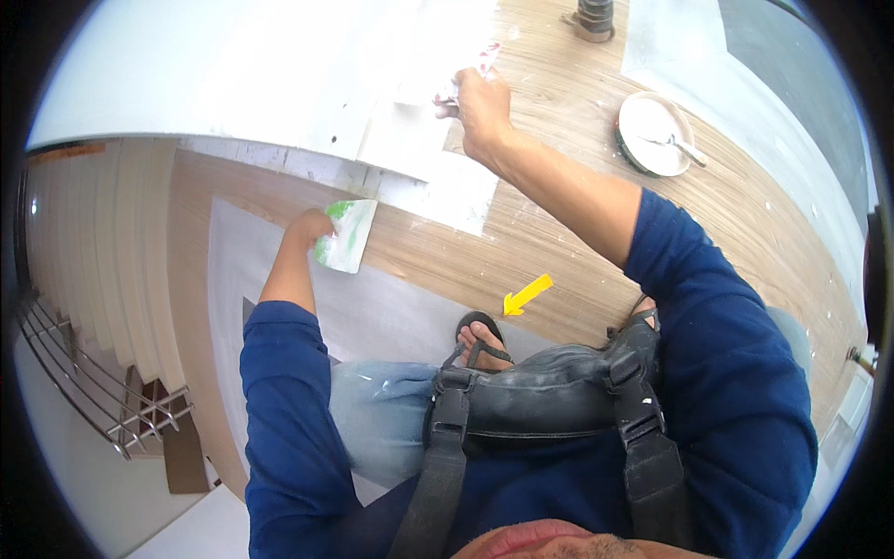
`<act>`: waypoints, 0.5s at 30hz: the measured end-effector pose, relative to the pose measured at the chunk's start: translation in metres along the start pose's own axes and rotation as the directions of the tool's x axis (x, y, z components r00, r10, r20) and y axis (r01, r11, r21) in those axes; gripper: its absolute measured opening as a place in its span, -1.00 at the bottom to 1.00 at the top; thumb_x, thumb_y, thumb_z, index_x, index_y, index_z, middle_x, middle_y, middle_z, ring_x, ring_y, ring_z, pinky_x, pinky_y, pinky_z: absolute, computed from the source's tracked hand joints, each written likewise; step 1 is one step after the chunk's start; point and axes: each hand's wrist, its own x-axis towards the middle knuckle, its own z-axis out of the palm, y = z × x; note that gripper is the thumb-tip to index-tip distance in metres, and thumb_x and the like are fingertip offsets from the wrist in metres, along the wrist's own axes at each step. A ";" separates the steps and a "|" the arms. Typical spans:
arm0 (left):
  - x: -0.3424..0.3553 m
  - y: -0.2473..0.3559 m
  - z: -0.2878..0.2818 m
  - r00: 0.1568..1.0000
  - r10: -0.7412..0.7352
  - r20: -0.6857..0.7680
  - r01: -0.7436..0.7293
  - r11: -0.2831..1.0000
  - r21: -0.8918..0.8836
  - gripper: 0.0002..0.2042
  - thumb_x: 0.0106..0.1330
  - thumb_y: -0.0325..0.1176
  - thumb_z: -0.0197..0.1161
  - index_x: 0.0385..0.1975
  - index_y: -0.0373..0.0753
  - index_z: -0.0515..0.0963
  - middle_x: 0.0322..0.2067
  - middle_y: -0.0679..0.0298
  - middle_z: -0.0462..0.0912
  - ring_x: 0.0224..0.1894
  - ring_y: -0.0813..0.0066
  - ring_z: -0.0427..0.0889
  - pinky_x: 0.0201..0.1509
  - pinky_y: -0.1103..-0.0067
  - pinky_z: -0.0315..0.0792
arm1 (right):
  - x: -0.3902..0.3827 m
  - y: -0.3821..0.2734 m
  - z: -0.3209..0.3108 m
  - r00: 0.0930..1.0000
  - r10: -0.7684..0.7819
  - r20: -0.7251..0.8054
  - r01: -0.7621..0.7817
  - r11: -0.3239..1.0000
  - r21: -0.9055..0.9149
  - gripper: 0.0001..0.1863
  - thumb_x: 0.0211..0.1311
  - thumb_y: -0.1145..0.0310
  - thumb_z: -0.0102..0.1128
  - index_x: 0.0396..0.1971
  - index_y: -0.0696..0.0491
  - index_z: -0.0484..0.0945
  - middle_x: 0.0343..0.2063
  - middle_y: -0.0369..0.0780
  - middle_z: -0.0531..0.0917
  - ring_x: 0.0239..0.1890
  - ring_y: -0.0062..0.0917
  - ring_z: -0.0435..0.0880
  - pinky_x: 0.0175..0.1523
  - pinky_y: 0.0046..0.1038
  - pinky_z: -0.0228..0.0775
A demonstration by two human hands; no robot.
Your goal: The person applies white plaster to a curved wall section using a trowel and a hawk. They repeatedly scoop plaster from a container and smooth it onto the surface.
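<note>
My left hand (315, 226) grips a wide, pale board-like tool (354, 233), smeared green and white, held low beside the white wall (233, 84). Higher up and to the right, my right hand (475, 102) is closed on a small white tool with red marks (484, 58), at a pale panel (391, 149) on the white surface, where glare hides detail. To the right of that hand, a round bowl (643, 121) of white paste sits on the wood-look floor (568, 252) with a handled tool (689, 151) resting in it.
A dark cylindrical object (593, 17) stands at the top. Left are stairs (112, 252) with a metal railing (102, 391). A grey-white sheet (251, 252) lies on the floor. My sandalled foot (480, 340) is below, near a yellow arrow (526, 293).
</note>
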 end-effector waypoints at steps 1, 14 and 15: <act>0.000 0.003 0.000 1.000 -0.003 0.002 0.003 1.000 0.013 -0.57 0.01 -0.62 0.32 -0.05 -0.63 0.55 0.02 -0.20 0.61 -0.02 -0.01 0.63 0.02 0.20 0.47 | 0.012 -0.003 0.002 0.999 0.007 -0.043 -0.006 1.000 0.012 -0.80 0.32 0.47 -0.10 -0.18 0.27 0.44 -0.32 -0.07 0.59 -0.34 -0.41 0.63 -0.33 -0.40 0.53; -0.003 0.014 0.000 0.998 0.057 0.004 -0.057 0.998 -0.028 -0.63 -0.01 -0.62 0.35 -0.15 -0.64 0.58 -0.14 -0.10 0.65 -0.16 0.12 0.62 -0.16 0.21 0.46 | -0.004 -0.010 0.018 0.980 -0.189 0.057 0.183 0.978 0.105 -0.87 0.29 0.48 -0.07 -0.32 0.21 0.44 -0.55 -0.14 0.58 -0.59 -0.48 0.55 -0.46 -0.43 0.47; -0.001 0.010 0.001 0.999 0.052 0.000 -0.052 0.998 -0.038 -0.64 -0.01 -0.62 0.35 -0.15 -0.64 0.58 -0.14 -0.10 0.65 -0.16 0.12 0.62 -0.16 0.21 0.46 | -0.006 -0.010 0.017 0.979 -0.201 0.026 0.197 0.972 0.126 -0.87 0.29 0.47 -0.07 -0.33 0.21 0.45 -0.55 -0.13 0.58 -0.60 -0.48 0.55 -0.46 -0.42 0.47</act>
